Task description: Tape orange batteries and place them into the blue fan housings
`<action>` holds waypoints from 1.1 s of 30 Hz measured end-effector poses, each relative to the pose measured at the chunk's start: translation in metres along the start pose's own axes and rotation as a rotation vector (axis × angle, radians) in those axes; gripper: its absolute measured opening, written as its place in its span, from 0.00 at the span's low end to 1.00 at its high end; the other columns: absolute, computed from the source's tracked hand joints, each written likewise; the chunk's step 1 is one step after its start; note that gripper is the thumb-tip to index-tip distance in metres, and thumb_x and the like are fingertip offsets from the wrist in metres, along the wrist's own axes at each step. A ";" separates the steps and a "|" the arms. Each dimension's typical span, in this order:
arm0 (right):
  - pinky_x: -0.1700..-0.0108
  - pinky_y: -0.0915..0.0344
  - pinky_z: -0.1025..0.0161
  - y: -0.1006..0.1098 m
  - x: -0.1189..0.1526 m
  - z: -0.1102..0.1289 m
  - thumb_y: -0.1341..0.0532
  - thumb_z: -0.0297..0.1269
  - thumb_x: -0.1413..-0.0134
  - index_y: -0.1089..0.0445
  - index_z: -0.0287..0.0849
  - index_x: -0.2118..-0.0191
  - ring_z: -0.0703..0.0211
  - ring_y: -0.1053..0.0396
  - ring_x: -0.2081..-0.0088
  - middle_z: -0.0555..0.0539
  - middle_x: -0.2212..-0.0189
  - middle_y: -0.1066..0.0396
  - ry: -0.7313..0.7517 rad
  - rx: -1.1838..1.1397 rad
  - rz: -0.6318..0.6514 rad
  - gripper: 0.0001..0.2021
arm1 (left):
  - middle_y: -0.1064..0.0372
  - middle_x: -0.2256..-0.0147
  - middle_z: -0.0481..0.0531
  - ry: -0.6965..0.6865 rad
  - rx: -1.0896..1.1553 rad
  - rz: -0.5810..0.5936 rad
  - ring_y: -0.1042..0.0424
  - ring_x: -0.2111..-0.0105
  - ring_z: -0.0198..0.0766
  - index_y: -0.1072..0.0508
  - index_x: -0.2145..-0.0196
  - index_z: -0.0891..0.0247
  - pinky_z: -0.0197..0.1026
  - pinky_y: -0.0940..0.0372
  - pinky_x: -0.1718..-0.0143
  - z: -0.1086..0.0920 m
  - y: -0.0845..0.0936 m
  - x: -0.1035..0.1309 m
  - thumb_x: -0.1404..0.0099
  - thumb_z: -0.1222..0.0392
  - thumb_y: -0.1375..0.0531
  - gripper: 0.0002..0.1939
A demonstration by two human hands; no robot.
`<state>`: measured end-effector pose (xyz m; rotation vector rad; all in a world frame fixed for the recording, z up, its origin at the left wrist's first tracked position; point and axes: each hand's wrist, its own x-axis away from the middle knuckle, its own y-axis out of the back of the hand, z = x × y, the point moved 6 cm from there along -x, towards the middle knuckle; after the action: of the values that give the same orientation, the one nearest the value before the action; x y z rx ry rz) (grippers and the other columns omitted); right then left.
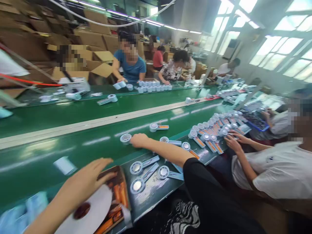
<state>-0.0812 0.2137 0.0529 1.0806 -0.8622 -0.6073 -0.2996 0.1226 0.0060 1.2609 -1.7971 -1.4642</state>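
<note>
My right hand (140,140) reaches over the green conveyor belt (97,125) and is closed on a white round-headed device (125,138). Its handle is hidden by my fingers. My left hand (95,172) hovers with fingers spread and nothing in it, above a cardboard box (127,195) of orange parts (120,192) and a large white roll (97,208). Between my arms, several similar devices (136,185) lie on the dark table edge. Another device with an orange strip (154,127) rests on the belt beyond my right hand.
Blue-white pieces (36,204) lie at the lower left, and a pale blue part (65,165) is on the belt. Rows of devices (211,136) cover the right table edge beside a seated person in white (270,165). Other people work across the belt.
</note>
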 end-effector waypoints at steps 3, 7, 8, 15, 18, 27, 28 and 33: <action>0.49 0.25 0.45 0.014 0.023 -0.003 0.38 0.38 0.31 0.26 0.33 0.43 0.33 0.22 0.46 0.27 0.47 0.23 -0.048 0.031 -0.091 0.18 | 0.25 0.40 0.46 -0.051 -0.106 -0.054 0.26 0.41 0.55 0.28 0.39 0.43 0.57 0.31 0.39 -0.007 0.015 0.135 0.37 0.37 0.37 0.30; 0.50 0.27 0.50 0.015 0.057 0.013 0.42 0.45 0.27 0.25 0.40 0.43 0.38 0.22 0.48 0.33 0.49 0.21 0.042 0.029 -0.158 0.18 | 0.32 0.35 0.57 0.128 -0.288 -0.061 0.34 0.35 0.64 0.36 0.30 0.52 0.68 0.35 0.38 -0.039 0.019 0.207 0.36 0.51 0.36 0.37; 0.51 0.28 0.54 0.010 0.067 0.023 0.43 0.45 0.27 0.24 0.43 0.44 0.42 0.21 0.50 0.37 0.51 0.19 0.092 -0.005 -0.158 0.17 | 0.30 0.36 0.58 0.176 -0.294 -0.088 0.34 0.36 0.64 0.34 0.32 0.53 0.68 0.35 0.39 -0.045 0.023 0.207 0.34 0.55 0.38 0.34; 0.70 0.38 0.66 -0.066 0.132 0.106 0.33 0.46 0.38 0.34 0.40 0.35 0.62 0.30 0.75 0.50 0.67 0.21 0.275 -0.803 0.148 0.30 | 0.27 0.45 0.64 0.231 -0.229 -0.395 0.37 0.38 0.60 0.35 0.35 0.64 0.64 0.33 0.39 -0.093 0.074 0.190 0.32 0.57 0.34 0.31; 0.74 0.46 0.67 -0.087 0.148 0.141 0.36 0.49 0.34 0.22 0.38 0.55 0.65 0.39 0.78 0.54 0.79 0.31 0.386 -0.879 0.256 0.17 | 0.27 0.46 0.62 0.180 -0.246 -0.466 0.39 0.36 0.59 0.37 0.34 0.62 0.67 0.37 0.34 -0.110 0.083 0.195 0.32 0.63 0.36 0.30; 0.73 0.43 0.66 -0.106 0.153 0.167 0.28 0.44 0.42 0.20 0.48 0.66 0.59 0.26 0.74 0.52 0.75 0.22 0.694 -0.111 0.420 0.07 | 0.37 0.43 0.61 0.869 0.413 -0.846 0.29 0.43 0.54 0.32 0.39 0.59 0.53 0.21 0.51 -0.030 0.066 0.247 0.39 0.44 0.30 0.34; 0.71 0.39 0.66 -0.097 0.136 0.164 0.28 0.47 0.41 0.20 0.48 0.64 0.59 0.24 0.71 0.51 0.72 0.20 0.639 -0.124 0.390 0.09 | 0.38 0.42 0.61 0.883 0.451 -0.872 0.29 0.42 0.54 0.32 0.39 0.58 0.52 0.21 0.50 -0.031 0.064 0.247 0.40 0.43 0.29 0.36; 0.55 0.31 0.62 -0.047 0.046 0.152 0.37 0.37 0.31 0.22 0.41 0.54 0.50 0.20 0.55 0.38 0.57 0.18 0.283 0.019 0.045 0.08 | 0.39 0.40 0.61 0.811 0.568 -0.826 0.32 0.39 0.54 0.30 0.40 0.58 0.50 0.22 0.49 -0.053 0.049 0.231 0.42 0.46 0.28 0.35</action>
<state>-0.1852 0.0846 0.0557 1.1298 -0.6445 -0.3970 -0.3763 -0.1058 0.0283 2.6108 -1.1618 -0.5141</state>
